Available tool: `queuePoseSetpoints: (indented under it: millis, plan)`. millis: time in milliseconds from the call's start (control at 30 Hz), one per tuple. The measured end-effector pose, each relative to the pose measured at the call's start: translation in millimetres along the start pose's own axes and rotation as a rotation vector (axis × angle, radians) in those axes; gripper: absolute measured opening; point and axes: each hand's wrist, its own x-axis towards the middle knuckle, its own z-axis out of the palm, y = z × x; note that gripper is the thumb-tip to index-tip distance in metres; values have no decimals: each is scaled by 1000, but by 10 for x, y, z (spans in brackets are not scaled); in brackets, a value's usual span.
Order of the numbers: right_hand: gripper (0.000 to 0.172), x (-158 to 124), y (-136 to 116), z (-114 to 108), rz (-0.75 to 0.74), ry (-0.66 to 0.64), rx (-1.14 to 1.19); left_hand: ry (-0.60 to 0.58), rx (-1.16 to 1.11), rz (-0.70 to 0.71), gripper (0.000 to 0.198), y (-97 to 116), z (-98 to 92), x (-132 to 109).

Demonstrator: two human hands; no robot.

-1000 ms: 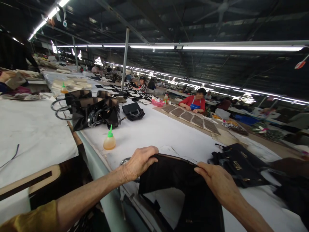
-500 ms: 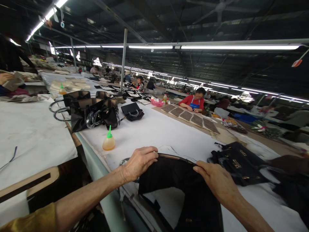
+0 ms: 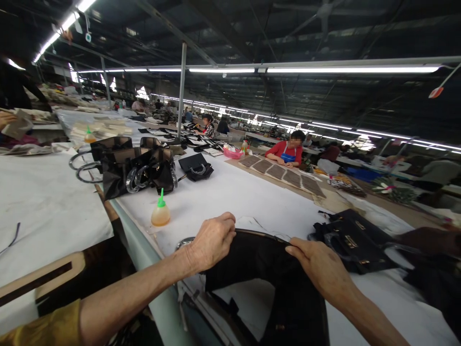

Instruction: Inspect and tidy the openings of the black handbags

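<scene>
Right in front of me is a black handbag (image 3: 259, 259), its curved upper edge facing away from me and its lower part running out of view. My left hand (image 3: 214, 240) is closed at the left end of that edge, its fingertips pressed together and partly hidden. At the right end, my right hand (image 3: 320, 266) pinches the rim between thumb and fingers. A plastic-wrapped handle (image 3: 185, 242) shows behind my left wrist. Beyond my left hand stands a squat bottle (image 3: 160, 214) with amber liquid and a green nozzle.
Black handbags (image 3: 133, 166) with ring handles stand at the back left, near a smaller black bag (image 3: 196, 166). More black bags (image 3: 355, 242) lie at right. A co-worker in red (image 3: 288, 151) sits across the white table (image 3: 230, 192). Its near edge drops to a gap at left.
My left hand's fingers have curled in more and the hand has risen slightly at the rim. My right hand keeps its pinch. The view has shifted a little.
</scene>
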Motion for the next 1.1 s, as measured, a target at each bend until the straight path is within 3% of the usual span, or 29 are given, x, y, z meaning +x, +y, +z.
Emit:
queuePoseSetpoints:
  millis: [167,300,733,967,1100]
  plan:
    - [29,-8,1,-10,-3,-2,32,-96,-20,-252,8,80,-41,161]
    - [28,-2,-3,-12,14,-1,40,-141,-68,-352,7,95,-74,241]
    - [28,-22,-1,-30,18,9,66,-94,-39,-284,5,59,-16,204]
    - [31,-2,1,-67,-28,20,106,-159,-271,-237,25,-25,-41,261]
    - [32,6,68,-108,-57,19,132,-198,-375,-214,26,-51,-85,256]
